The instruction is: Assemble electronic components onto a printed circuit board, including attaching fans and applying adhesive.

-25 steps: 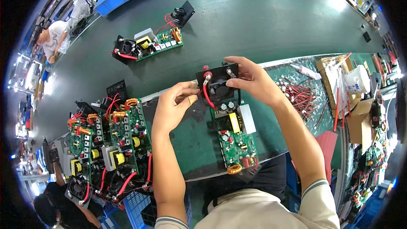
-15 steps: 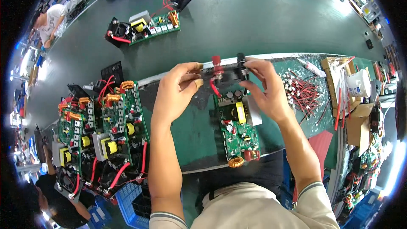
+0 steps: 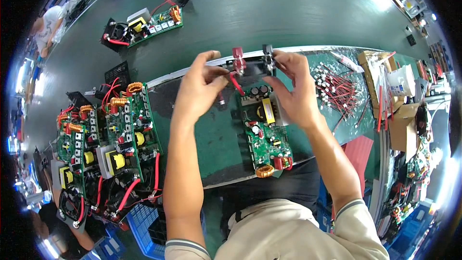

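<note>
A black end panel (image 3: 253, 69) with a red terminal (image 3: 238, 60) and a black terminal (image 3: 267, 58) stands at the far end of a green circuit board (image 3: 269, 143). My left hand (image 3: 198, 85) is closed with thumb and fingers at the panel's left edge. On the other side, my right hand (image 3: 294, 85) grips the panel's right end beside the black terminal. A thick red wire (image 3: 237, 84) runs from the red terminal to the board. The board carries a yellow transformer, capacitors and a copper coil at its near end. My fingers partly hide the panel's ends.
Several similar boards with fans (image 3: 118, 156) stand at the left. Another assembly (image 3: 154, 28) lies farther off on the green bench. To the right are a heap of red wires (image 3: 340, 89), a cardboard box (image 3: 403, 127) and a white tub (image 3: 401, 81). A blue crate (image 3: 144, 233) sits below.
The panel, blurred before, now shows sharply with both terminals upright. Both hands remain at its ends. The whole view has shifted slightly, with the scene moving up and left.
</note>
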A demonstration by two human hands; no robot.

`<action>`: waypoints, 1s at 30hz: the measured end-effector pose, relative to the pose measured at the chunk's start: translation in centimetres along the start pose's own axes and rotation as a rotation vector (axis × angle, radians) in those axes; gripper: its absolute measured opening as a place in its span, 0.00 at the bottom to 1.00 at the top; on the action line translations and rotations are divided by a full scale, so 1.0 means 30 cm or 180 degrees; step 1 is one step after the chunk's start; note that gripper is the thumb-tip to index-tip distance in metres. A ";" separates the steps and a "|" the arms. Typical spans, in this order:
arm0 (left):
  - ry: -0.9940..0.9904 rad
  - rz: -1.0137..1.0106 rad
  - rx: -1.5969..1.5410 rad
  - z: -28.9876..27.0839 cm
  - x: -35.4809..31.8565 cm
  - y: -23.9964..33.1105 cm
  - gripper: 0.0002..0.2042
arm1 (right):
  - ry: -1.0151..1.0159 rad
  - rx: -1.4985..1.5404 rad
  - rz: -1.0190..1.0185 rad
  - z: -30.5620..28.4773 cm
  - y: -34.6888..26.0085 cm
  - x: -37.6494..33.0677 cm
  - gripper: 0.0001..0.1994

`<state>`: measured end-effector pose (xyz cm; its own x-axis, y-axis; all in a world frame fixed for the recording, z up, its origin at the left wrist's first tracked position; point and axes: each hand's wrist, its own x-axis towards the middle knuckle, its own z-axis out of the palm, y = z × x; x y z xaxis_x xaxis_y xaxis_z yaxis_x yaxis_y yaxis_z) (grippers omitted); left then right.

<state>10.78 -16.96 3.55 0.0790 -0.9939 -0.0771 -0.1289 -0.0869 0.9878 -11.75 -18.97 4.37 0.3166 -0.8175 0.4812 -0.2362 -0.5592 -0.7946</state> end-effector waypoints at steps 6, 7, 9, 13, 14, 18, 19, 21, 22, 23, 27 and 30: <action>0.0767 0.1666 0.1117 -0.043 0.021 0.104 0.25 | -0.0819 0.0321 0.0922 -0.057 -0.060 0.119 0.23; 0.0436 0.1692 0.1254 0.000 0.019 0.146 0.30 | -0.0900 0.0418 0.0933 -0.068 -0.059 0.126 0.24; 0.0200 0.1771 0.1449 0.059 0.019 0.187 0.32 | -0.1066 0.0669 0.1101 -0.095 -0.053 0.142 0.25; 0.0382 0.1932 0.2634 0.180 -0.105 0.225 0.29 | -0.0970 0.0414 0.1209 -0.236 -0.001 0.322 0.20; 0.0481 0.1871 0.2561 0.189 -0.149 0.213 0.28 | -0.1150 0.0352 0.1231 -0.228 -0.026 0.375 0.19; 0.0787 0.2013 0.2474 0.206 -0.257 0.176 0.30 | -0.2787 0.0318 0.0728 -0.080 -0.117 0.553 0.16; 0.0786 0.1990 0.2512 0.201 -0.272 0.152 0.29 | -0.3636 0.0223 0.0533 0.005 -0.139 0.582 0.16; 0.0802 0.1953 0.2533 0.203 -0.300 0.135 0.28 | -0.4502 0.0116 0.0307 0.148 -0.173 0.601 0.16; 0.0722 0.1984 0.2470 0.214 -0.305 0.133 0.27 | -0.5050 -0.0375 0.0382 0.196 -0.178 0.599 0.17; 0.0636 0.2018 0.2406 0.224 -0.308 0.131 0.27 | -0.5581 -0.0879 0.0462 0.237 -0.183 0.594 0.18; 0.0522 0.1845 0.2331 0.226 -0.352 0.111 0.27 | -0.5747 -0.1274 0.0649 0.347 -0.198 0.553 0.22; 0.0288 0.1756 0.2317 0.232 -0.381 0.089 0.27 | -0.5776 -0.0708 0.0988 0.326 -0.085 0.566 0.22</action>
<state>2.66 -6.30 6.12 -0.1055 -0.9008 0.4213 -0.7597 0.3464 0.5503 3.20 -30.10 10.96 0.6834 0.1658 -0.7110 -0.5250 -0.5651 -0.6364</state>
